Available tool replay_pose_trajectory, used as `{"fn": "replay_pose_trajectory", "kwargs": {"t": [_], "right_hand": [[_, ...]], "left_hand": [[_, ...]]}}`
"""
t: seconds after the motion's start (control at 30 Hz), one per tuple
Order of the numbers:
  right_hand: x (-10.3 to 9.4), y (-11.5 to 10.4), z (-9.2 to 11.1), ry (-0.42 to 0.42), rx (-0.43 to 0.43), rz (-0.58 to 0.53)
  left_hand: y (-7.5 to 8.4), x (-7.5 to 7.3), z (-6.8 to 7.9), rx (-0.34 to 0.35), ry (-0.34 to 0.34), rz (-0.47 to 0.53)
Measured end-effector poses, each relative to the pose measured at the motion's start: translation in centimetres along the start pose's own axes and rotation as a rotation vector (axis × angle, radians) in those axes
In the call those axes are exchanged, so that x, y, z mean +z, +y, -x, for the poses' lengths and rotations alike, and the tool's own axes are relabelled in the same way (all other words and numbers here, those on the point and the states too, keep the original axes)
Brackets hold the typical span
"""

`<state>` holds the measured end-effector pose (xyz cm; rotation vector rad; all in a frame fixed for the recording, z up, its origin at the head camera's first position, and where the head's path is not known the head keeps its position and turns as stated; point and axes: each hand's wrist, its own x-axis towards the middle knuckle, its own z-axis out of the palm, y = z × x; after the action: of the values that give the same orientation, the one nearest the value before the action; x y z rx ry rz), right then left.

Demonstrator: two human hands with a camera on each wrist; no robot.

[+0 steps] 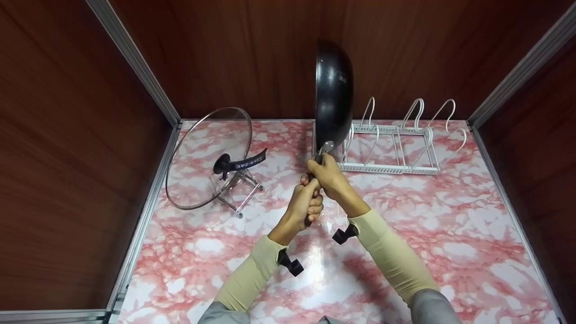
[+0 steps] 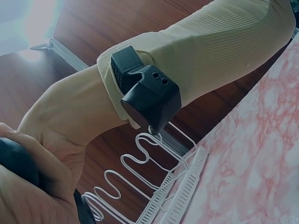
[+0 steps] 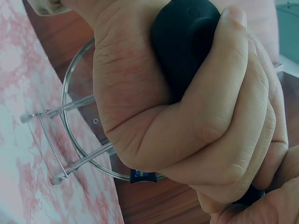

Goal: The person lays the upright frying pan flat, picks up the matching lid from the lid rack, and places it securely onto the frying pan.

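A black wok (image 1: 335,90) is held up on its side in the head view, its bottom facing right and its handle pointing down toward me. My right hand (image 1: 332,177) grips the handle close to the pan. Below it, my left hand (image 1: 303,207) wraps round the lower part of the same handle, and the two hands touch. The rounded black handle end (image 3: 184,37) sticks out of the left fist in the right wrist view. Behind the wok stands a white wire rack (image 1: 389,168), partly hidden by the pan.
On the left, a glass lid (image 1: 193,166) with a black knob (image 1: 222,164) leans in a small clear stand (image 1: 247,201). The tabletop (image 1: 441,234) has a red and white marbled pattern. Brown wooden panels (image 1: 252,58) with metal edges enclose the back and sides.
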<state>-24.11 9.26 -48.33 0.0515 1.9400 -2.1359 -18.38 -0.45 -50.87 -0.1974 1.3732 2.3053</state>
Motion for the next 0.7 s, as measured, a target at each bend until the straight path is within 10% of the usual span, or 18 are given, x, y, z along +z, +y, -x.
{"fn": "replay_pose_trajectory", "kwargs": {"t": [0.7], "right_hand": [[0.03, -0.54, 0.49, -0.012, -0.005, -0.019]], "left_hand": [[0.16, 0.27, 0.38, 0.012, -0.014, 0.000]]}}
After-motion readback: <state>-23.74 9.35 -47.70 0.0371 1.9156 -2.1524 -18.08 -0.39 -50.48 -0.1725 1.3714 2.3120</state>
